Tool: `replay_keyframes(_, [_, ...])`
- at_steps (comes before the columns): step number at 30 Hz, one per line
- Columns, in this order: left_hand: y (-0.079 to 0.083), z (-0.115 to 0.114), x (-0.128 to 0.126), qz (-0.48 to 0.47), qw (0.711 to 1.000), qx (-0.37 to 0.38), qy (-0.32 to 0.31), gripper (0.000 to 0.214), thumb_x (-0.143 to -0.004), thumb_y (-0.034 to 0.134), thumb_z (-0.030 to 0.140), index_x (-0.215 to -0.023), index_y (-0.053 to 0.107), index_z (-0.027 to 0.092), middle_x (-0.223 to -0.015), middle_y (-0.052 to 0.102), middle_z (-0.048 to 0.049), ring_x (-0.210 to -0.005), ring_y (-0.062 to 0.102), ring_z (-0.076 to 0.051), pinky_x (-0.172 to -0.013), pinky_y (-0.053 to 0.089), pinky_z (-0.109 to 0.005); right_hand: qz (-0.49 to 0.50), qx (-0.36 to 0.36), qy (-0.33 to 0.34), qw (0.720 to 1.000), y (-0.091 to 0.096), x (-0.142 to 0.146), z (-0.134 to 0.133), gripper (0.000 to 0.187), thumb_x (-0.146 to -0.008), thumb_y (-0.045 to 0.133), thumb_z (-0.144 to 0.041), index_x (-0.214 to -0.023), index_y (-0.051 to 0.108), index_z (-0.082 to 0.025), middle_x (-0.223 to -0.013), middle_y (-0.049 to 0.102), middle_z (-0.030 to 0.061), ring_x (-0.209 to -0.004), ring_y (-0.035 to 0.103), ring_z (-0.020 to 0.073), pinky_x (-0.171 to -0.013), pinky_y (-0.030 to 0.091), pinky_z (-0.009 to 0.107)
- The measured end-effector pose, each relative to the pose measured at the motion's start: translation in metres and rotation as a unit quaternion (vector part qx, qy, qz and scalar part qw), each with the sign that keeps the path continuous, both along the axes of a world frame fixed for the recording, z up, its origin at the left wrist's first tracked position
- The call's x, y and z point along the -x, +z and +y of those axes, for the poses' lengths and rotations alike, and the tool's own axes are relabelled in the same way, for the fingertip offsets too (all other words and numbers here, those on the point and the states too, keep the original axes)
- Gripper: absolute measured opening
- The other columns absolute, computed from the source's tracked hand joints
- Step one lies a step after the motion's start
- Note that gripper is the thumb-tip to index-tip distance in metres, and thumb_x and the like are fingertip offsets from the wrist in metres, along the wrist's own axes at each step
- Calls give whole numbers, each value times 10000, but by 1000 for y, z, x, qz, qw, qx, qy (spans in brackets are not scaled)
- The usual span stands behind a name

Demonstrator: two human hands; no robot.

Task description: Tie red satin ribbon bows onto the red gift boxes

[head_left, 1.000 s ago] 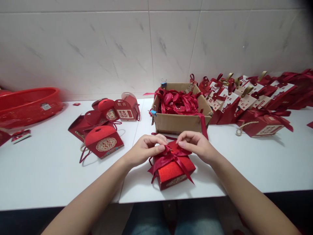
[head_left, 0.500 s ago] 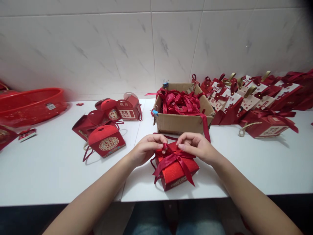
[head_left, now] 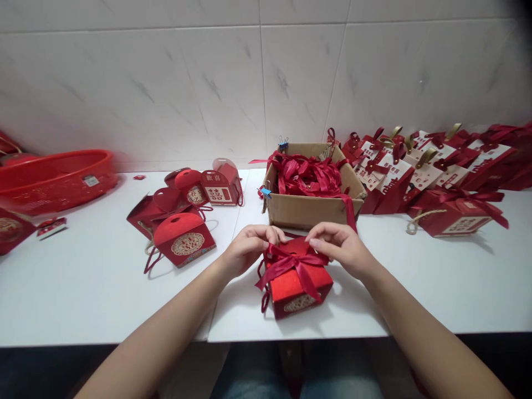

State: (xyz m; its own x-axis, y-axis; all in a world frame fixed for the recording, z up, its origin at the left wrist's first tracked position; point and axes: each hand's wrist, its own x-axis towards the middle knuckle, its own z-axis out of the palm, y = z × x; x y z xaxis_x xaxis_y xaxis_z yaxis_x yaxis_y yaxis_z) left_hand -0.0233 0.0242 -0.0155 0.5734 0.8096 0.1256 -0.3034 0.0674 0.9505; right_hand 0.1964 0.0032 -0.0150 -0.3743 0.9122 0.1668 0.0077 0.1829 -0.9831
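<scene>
In the head view a small red gift box (head_left: 286, 288) rests near the table's front edge, a dark red ribbon (head_left: 305, 277) tied in a bow across its top. Two loose tails hang over the front, and a cord handle (head_left: 265, 302) dangles at the box's left side. My left hand (head_left: 245, 252) pinches the bow's left loop between thumb and fingers. At the other side, my right hand (head_left: 347, 249) has its thumb and fingertips closed at the bow's right loop, which they partly hide.
Behind the box stands a cardboard box (head_left: 311, 210) full of red ribbon, with clips on its rim. Several red gift boxes (head_left: 183, 241) sit to the left, before a red plastic basin (head_left: 58, 183). Decorated gift bags (head_left: 386, 183) and a ribboned box (head_left: 455, 216) stand right.
The box has turned slightly, so more of the gold emblem on its front shows. The bow's left loop has come down flatter, and the tails have shifted left.
</scene>
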Motion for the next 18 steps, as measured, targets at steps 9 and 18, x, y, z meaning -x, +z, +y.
replay_keyframes(9, [-1, 5, 1, -36, 998, -60, 9, 190, -535, 493, 195, -584, 666, 133, -894, 663, -120, -957, 552, -281, -932, 360, -418, -132, -127, 135, 974, -6, -21, 11, 853, -608, 761, -475, -1351, 407, -250, -1401, 397, 109, -1254, 421, 272, -1029, 362, 399])
replay_keyframes(18, [-12, 10, -4, -39, 997, 3, 71, 318, -673, 518, 266, -953, 614, 151, -952, 666, -93, -940, 588, -238, -802, 434, -354, -238, -108, -28, 965, -18, -35, -55, 1049, -636, 758, -364, -1458, 113, -279, -1490, 250, 119, -1326, 335, 285, -1060, 338, 423])
